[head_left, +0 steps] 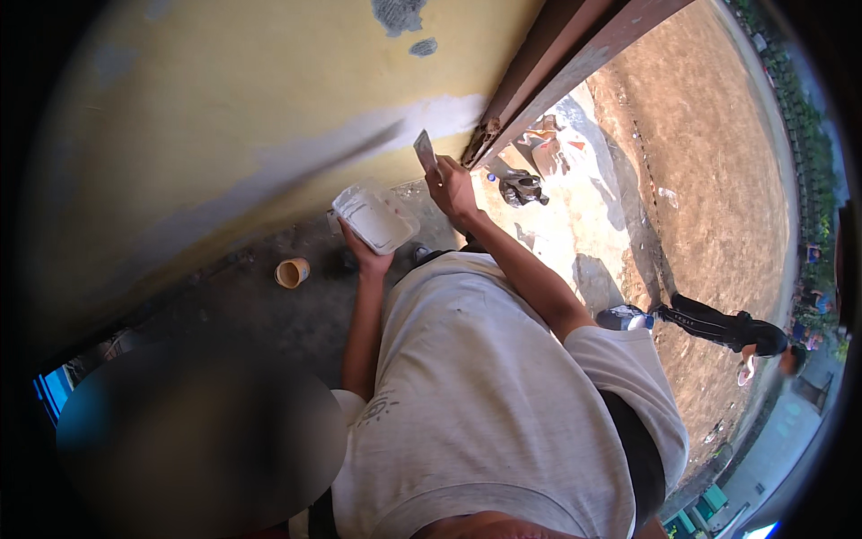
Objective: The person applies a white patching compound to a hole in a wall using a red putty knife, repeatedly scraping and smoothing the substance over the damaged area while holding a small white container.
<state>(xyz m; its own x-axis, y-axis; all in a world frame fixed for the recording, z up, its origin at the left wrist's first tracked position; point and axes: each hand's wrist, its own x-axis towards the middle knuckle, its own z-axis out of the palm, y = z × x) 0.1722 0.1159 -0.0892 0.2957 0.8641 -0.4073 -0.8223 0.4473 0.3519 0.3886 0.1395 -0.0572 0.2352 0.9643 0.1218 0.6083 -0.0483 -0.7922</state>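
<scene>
My left hand [370, 255] grips a clear plastic tub [356, 193] from below and the side. White paste [379, 225] lies inside it and smears its walls. My right hand [454, 190] is closed around a flat scraper [424, 149], its blade pointing up near the wall, just right of the tub. The yellow wall [242, 90] carries a long whitish band of filler [332, 148], with the scraper close to its right end. Whether the blade touches the wall, I cannot tell.
A brown door frame [566, 67] rises at the wall's right end. An orange-rimmed cup [292, 273] stands on the dark floor. A crumpled dark bag [522, 187] and a whitish sack [558, 154] lie in sunlight. Another person [718, 325] in dark clothes is on the dirt ground.
</scene>
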